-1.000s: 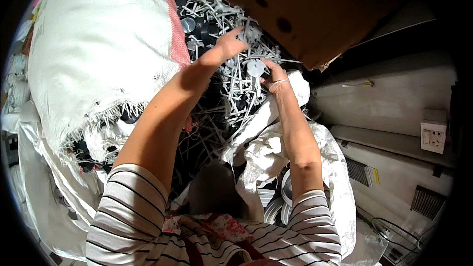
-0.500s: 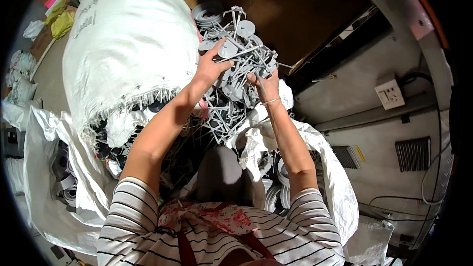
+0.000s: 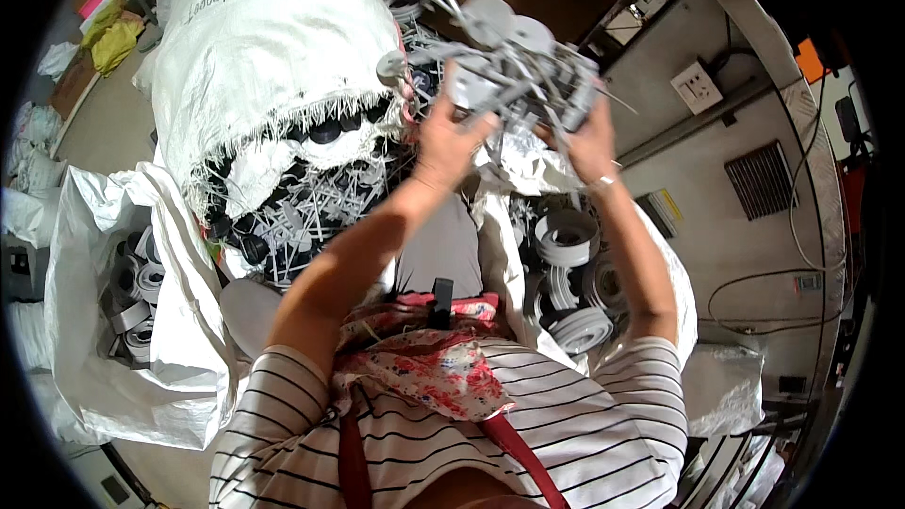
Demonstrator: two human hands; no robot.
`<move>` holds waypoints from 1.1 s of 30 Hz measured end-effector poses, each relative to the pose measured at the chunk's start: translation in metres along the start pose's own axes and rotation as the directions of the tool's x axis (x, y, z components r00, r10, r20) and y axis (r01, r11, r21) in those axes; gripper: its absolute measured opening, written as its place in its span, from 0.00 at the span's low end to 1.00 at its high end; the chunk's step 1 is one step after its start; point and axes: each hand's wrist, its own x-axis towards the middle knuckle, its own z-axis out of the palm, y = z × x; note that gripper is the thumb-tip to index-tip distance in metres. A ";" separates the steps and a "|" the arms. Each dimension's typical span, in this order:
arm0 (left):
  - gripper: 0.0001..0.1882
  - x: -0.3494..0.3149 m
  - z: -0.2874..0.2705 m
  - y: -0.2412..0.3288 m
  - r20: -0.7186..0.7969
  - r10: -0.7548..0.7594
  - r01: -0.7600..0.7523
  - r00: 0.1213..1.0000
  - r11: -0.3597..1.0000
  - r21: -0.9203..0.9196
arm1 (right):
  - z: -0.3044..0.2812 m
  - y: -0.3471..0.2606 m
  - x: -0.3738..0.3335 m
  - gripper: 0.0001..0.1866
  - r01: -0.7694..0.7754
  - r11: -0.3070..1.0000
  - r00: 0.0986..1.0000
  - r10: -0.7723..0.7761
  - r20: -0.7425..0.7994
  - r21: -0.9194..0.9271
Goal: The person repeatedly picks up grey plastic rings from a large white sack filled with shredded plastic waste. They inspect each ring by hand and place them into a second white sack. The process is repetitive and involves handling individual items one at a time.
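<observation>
Raised in front of me is a tangled bundle of grey plastic pieces (image 3: 514, 71), made of thin rods and flat round discs, blurred by motion. My left hand (image 3: 445, 139) grips its near left side with thumb and fingers. My right hand (image 3: 592, 143), with a thin band at the wrist, is closed around its right side. Fingers behind the bundle are partly hidden. Below and left of the hands, more loose grey rods (image 3: 306, 212) and some round black parts (image 3: 253, 247) spill from the mouth of a big white woven sack (image 3: 283, 33).
An open white sack (image 3: 679, 306) on my right holds grey ring-shaped coils (image 3: 567, 238). Another open white sack (image 3: 193, 358) with similar coils (image 3: 141, 278) stands at left. A socket box (image 3: 697, 86), a vent grille (image 3: 760, 181) and cables are on the right-hand panel.
Both hands have lifted the bundle off the pile and carried it to the right and nearer. My view has shifted, showing more of the sack's contents and the right-hand coils.
</observation>
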 end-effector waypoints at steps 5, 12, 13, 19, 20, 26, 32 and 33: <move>0.55 -0.112 0.060 -0.037 0.529 -0.217 0.111 0.820 0.968 0.226 | -0.124 -0.023 -0.133 0.53 -0.162 0.880 0.981 0.192 0.022 -0.446; 0.48 -0.157 0.026 -0.099 0.846 -0.490 -0.295 0.211 0.793 0.533 | -0.174 0.009 -0.260 0.24 -0.168 0.515 0.810 0.559 0.181 -0.840; 0.47 -0.148 0.024 -0.072 0.809 -0.578 -0.386 0.103 0.727 0.568 | -0.160 -0.006 -0.248 0.19 -0.268 0.509 0.785 0.608 0.121 -0.818; 0.19 -0.165 -0.006 -0.083 0.895 -0.426 -0.733 0.128 0.568 0.375 | -0.141 -0.016 -0.234 0.18 -0.220 0.456 0.795 0.596 0.112 -0.862; 0.07 -0.169 -0.009 -0.085 0.910 -0.386 -0.770 0.153 0.530 0.355 | -0.140 -0.004 -0.233 0.18 -0.290 0.375 0.723 0.688 0.055 -0.880; 0.04 -0.157 -0.003 -0.029 0.946 -0.309 -0.739 0.095 0.615 0.275 | -0.051 0.055 -0.248 0.30 0.077 0.440 0.683 0.630 0.369 -0.895; 0.03 -0.153 -0.013 -0.002 0.995 -0.075 -0.751 0.063 0.653 0.096 | -0.044 0.111 -0.218 0.46 0.321 0.120 0.415 0.874 0.253 -0.939; 0.03 -0.154 -0.016 0.001 0.997 -0.048 -0.747 0.061 0.660 0.077 | -0.059 0.109 -0.212 0.46 0.296 0.114 0.382 0.896 0.227 -0.948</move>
